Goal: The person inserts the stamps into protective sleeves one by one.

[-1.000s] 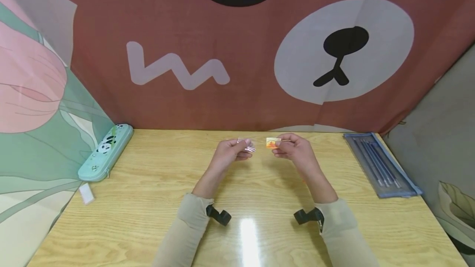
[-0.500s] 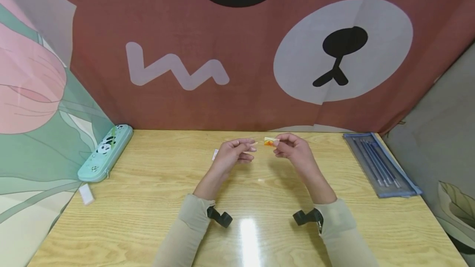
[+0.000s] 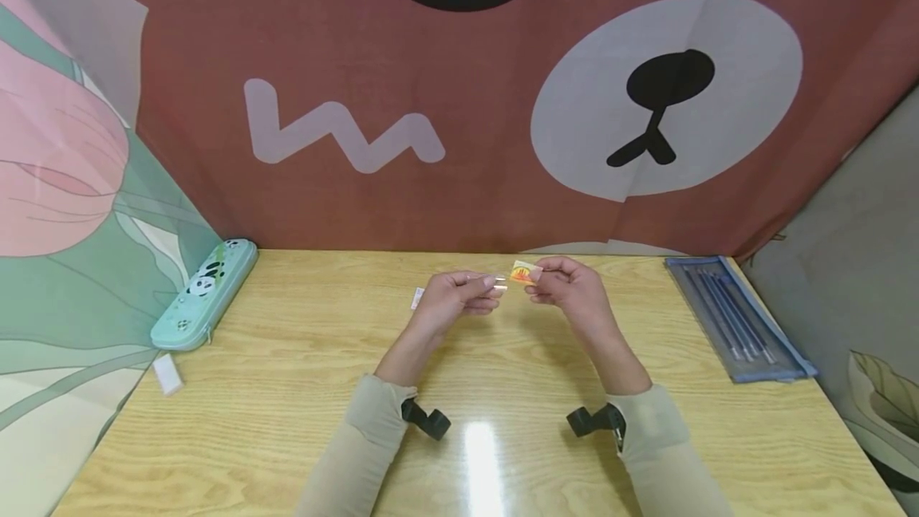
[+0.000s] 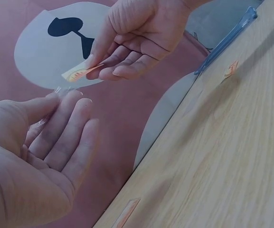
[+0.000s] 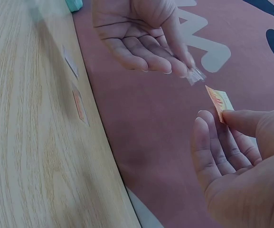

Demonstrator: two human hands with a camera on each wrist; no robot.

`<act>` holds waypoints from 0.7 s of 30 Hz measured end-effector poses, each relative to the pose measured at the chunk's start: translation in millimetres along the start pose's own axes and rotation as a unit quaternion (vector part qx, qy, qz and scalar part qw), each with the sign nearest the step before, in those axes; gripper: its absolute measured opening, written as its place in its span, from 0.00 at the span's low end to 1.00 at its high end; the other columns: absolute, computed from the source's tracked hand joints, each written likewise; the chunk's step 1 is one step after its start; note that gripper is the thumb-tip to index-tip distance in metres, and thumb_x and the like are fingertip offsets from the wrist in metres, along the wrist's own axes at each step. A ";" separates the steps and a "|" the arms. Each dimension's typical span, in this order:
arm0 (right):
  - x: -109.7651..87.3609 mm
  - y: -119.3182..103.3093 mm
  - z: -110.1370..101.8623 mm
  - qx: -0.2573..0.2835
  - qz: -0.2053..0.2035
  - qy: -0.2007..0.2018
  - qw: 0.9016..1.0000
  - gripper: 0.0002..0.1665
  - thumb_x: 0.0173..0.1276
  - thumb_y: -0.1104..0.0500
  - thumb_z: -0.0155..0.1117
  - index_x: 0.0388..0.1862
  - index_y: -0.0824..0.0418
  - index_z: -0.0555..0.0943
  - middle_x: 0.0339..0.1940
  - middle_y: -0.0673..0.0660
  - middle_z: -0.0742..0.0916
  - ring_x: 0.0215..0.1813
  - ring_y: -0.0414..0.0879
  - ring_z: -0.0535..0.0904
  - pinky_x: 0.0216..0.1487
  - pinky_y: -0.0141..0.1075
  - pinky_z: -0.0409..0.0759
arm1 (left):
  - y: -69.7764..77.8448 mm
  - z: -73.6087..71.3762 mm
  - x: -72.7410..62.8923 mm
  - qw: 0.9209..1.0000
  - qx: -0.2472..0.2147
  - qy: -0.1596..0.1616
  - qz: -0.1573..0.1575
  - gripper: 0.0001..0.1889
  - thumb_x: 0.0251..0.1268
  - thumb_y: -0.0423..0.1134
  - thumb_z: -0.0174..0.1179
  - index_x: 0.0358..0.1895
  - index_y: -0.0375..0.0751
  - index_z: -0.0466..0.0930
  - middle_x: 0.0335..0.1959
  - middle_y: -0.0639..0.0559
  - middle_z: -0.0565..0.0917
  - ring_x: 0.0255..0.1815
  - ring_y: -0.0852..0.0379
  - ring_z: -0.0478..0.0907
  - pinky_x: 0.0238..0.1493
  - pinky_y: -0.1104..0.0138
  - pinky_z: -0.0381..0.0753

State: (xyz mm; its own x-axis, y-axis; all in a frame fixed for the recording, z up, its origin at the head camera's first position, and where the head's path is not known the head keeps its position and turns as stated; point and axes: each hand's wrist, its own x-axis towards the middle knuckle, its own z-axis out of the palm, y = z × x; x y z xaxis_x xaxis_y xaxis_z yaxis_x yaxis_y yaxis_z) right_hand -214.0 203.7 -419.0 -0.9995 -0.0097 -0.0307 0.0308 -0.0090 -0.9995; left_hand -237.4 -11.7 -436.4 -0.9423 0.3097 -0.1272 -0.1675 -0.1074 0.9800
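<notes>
Between its thumb and index finger my left hand point(image 3: 452, 297) pinches a small piece of clear, shiny plastic film point(image 5: 196, 75). Facing it, my right hand point(image 3: 570, 290) pinches a small paper card point(image 3: 526, 272) with orange and yellow print. Both hands are raised above the table's far half. In the left wrist view, a narrow gap separates the card from the plastic film. The other fingers of both hands are loosely bent. Small printed cards lie on the table: a whitish one point(image 3: 417, 298) beside the left hand, and an orange-printed one point(image 4: 230, 70) below the right hand.
A turquoise panda pencil case point(image 3: 204, 296) lies at the table's left edge, with a small white block point(image 3: 167, 374) near it. On the right lies a blue mesh zip pouch point(image 3: 739, 319) holding several pencil-like sticks. A printed cloth point(image 3: 459, 206) hangs behind the wooden table point(image 3: 287, 437).
My left hand has moved slightly right, closer to the card, and the plastic film has turned in its fingers. The whitish card beside it has come into view. The right hand's card has tilted.
</notes>
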 end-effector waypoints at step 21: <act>-1.9 -1.6 5.3 -0.004 0.000 -0.005 1.000 0.16 0.74 0.60 0.64 0.53 0.70 0.77 0.32 0.45 0.90 0.35 0.38 0.88 0.42 0.33 0.89 | -3.0 2.4 1.6 1.000 0.000 -0.001 -0.009 0.17 0.74 0.43 0.61 0.51 0.29 0.86 0.30 0.51 0.91 0.32 0.60 0.89 0.45 0.59 0.90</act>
State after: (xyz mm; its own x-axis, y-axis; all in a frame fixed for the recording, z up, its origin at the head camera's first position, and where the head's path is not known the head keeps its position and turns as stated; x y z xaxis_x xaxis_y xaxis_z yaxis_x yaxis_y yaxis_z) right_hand -212.2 198.5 -417.3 -0.9993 -0.0197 -0.0308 0.0308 -0.0015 -0.9995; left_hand -237.7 -8.6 -439.2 -0.9385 0.3135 -0.1444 -0.1845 -0.1019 0.9775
